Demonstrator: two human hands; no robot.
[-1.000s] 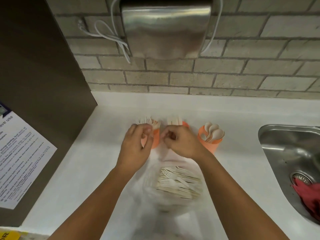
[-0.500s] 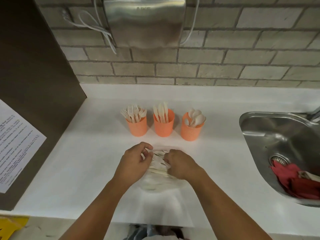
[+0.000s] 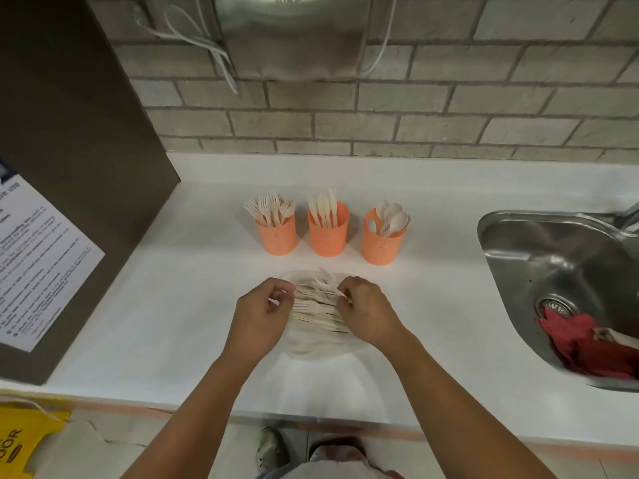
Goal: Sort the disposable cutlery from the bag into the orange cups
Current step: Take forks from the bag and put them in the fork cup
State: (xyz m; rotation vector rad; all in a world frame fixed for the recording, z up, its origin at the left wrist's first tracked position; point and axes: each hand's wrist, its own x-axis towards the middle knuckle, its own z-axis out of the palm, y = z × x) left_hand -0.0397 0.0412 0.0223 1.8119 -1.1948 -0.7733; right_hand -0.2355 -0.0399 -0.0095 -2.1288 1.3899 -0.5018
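Centrally, our left hand [image 3: 261, 316] and right hand [image 3: 368, 311] each pinched the clear bag [image 3: 313, 345]; open white counter [image 3: 173, 299] spread left, 3 orange cups [image 3: 328, 233] far, sink [image 3: 553, 264] right.

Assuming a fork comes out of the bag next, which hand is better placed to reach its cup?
Left, likely. Both hands pinch at the cutlery in the bag, but the left hand is nearer the fork cup; the right hand would reach across the bag.

Some cutlery [image 3: 318, 305] in the bag [image 3: 311, 347] behind curled fingers [image 3: 347, 288]
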